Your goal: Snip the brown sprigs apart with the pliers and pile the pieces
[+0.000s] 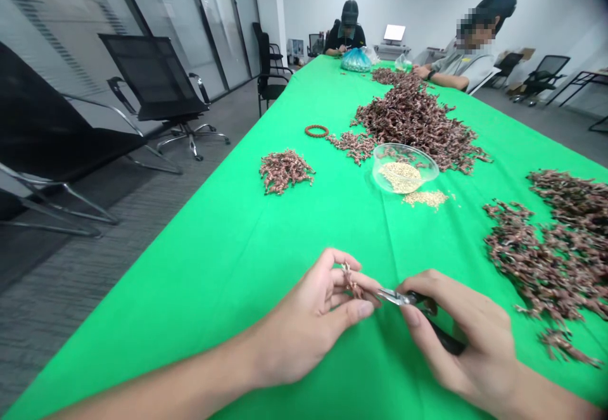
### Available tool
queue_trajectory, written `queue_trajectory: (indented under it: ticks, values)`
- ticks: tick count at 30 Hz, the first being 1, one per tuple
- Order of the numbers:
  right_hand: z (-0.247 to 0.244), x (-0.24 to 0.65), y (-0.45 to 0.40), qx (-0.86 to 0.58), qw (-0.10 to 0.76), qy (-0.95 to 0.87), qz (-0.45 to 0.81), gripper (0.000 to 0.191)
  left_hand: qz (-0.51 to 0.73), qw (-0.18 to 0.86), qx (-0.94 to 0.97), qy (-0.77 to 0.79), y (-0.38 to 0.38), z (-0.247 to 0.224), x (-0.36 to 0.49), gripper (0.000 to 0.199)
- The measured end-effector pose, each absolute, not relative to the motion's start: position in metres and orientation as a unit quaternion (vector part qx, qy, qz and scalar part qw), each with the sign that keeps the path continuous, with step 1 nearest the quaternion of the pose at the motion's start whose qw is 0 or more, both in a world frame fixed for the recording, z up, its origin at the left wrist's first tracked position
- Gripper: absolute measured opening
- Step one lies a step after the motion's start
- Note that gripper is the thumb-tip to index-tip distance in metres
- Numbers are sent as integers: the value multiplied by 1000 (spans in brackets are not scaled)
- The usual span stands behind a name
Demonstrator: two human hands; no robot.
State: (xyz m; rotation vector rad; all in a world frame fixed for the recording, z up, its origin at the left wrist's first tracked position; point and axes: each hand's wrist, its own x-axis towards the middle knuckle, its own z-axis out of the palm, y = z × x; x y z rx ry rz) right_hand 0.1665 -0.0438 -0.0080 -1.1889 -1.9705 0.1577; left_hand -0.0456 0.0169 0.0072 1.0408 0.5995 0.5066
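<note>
My left hand holds a small brown branched piece in its curled fingers, its thumb below. In my right hand is a pair of small pliers with metal jaws and black handles. The tips of the jaws reach the fingertips of my left hand, just right of the piece. Whether the jaws touch the piece I cannot tell. Beyond my hands, a clear plastic bowl holds small pale bits, and more pale bits lie on the green cloth beside it.
Similar brown pieces lie in a large heap, a small pile at left and a pile at right. A brown beaded ring lies nearby. Two people sit farther along the table. Chairs stand left.
</note>
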Motion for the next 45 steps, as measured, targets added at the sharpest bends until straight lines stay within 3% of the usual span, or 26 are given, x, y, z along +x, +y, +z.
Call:
queue_trajectory:
  ticks: [4,11,45]
  values:
    - [-10,167,-42,-457,390,-799,23,20,207,779,512,296,18,13,-46,29]
    - [-12,172,-41,-444,357,-820,-63,19,187,744,551,327,17,16,-47,52]
    - [-8,174,-41,-419,319,-829,-187,21,167,752,548,326,16,18,-50,53]
